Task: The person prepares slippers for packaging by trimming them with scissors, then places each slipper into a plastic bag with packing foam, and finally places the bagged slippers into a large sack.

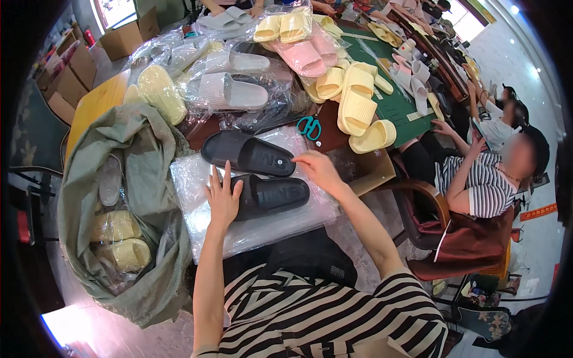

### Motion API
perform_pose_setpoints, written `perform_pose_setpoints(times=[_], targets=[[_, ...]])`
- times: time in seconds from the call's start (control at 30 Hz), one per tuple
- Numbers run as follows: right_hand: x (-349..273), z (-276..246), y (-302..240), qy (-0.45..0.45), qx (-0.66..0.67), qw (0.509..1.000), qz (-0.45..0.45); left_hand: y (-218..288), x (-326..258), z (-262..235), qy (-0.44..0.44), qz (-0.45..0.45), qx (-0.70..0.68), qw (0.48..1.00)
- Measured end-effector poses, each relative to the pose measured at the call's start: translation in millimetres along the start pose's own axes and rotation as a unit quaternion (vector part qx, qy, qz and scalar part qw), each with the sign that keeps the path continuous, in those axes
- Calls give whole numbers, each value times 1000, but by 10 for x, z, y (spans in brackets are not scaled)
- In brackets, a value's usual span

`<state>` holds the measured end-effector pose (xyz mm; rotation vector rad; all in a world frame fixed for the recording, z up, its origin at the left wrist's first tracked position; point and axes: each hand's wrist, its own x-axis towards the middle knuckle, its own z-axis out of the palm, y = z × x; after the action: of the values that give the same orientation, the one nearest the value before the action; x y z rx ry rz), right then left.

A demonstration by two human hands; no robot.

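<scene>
Two black slide sandals lie side by side on a stack of clear plastic bags (206,238) in front of me. My left hand (223,203) rests with spread fingers over the strap end of the nearer black slide (280,198), its fingertips reaching the farther one. At the heel of the farther black slide (256,156), my right hand (322,172) has its fingers drawn together. Whatever they may pinch is hidden. A small round white sticker (280,161) sits on that heel, close to the right fingertips.
A green cloth sack (77,197) with bagged slides stands at the left. Beyond the bags lie teal scissors (309,127), yellow slides (358,107) and bagged grey slides (234,92). An open cardboard box (376,173) is at the right, near a seated person (477,179).
</scene>
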<state>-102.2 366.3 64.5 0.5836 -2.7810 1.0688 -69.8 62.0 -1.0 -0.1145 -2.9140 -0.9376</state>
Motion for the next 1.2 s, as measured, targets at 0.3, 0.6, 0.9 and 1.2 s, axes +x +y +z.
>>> perform_pose_setpoints(times=[0.3,0.6,0.9,1.2], targets=[[325,521,135,31,-117,987,-101,35,-1,-10,-13,-16,3,1000],[486,474,282,-64,-182,963,-188,51,16,4,-4,-12,6,1000],[610,475,281,-112,-183,948,-237,43,-6,14,1,-18,6,1000],[467,350,374,-132,-63,977,-156,66,12,8,-1,-21,1,1000]])
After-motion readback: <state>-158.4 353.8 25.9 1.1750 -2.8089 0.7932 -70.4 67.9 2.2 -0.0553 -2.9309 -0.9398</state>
